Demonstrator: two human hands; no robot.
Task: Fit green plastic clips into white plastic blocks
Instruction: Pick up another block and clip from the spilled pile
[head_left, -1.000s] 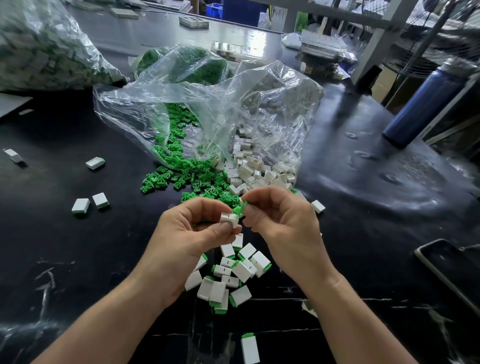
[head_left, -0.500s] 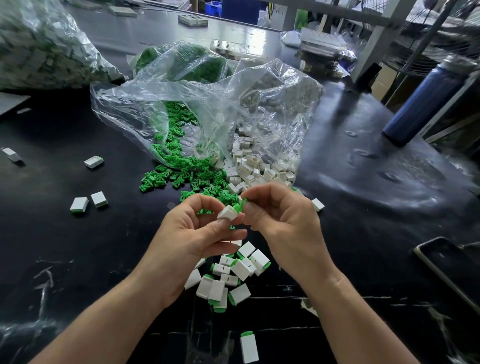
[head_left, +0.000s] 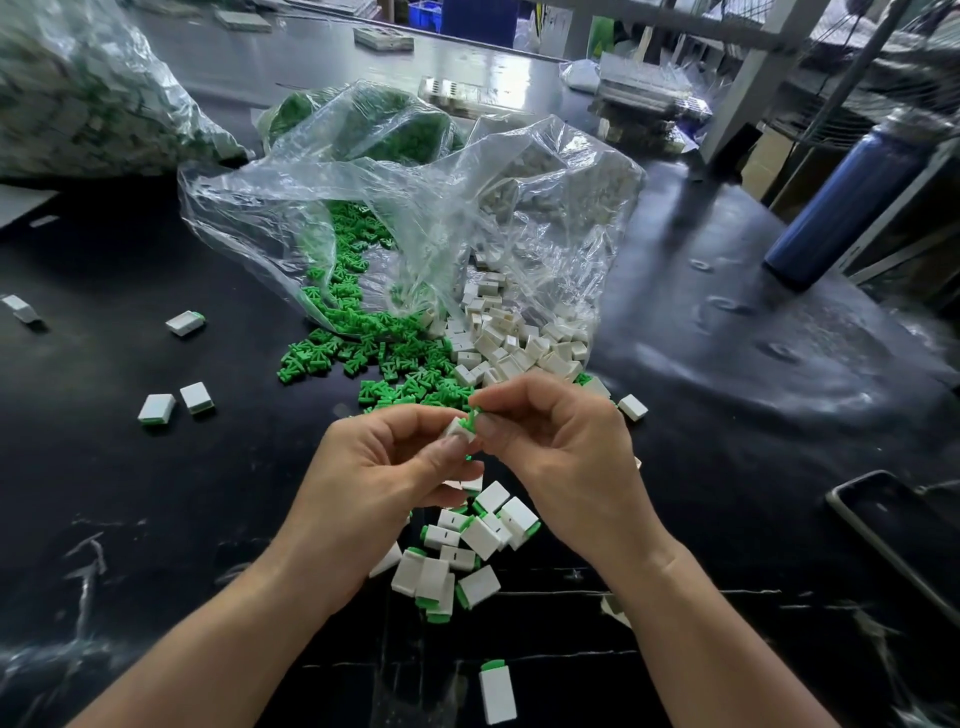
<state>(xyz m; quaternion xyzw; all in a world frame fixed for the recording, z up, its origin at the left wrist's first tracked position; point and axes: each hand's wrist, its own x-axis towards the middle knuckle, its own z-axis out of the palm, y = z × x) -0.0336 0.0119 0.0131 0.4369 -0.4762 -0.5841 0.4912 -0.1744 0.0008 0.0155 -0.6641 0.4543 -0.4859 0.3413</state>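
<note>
Clear bag (head_left: 415, 171): clips (head_left: 345, 291) and blocks (head_left: 501, 335)

— We count two hands: the left hand (head_left: 384, 467) up and left of the block heap (head_left: 452, 566), the right hand (head_left: 566, 457) up and right of it.
— Both bare, we agree, and so are the forearms (head_left: 218, 639) flanking the heap.
— We make out a short, trimmed thumbnail (head_left: 451, 445) above the heap.
— And fine creases over the right knuckles.

This is a factory assembly workshop: a black workbench (head_left: 156, 493), bulk clear bags (head_left: 441, 218) at twelve o'clock, metal racking (head_left: 753, 78) at one o'clock.
</note>
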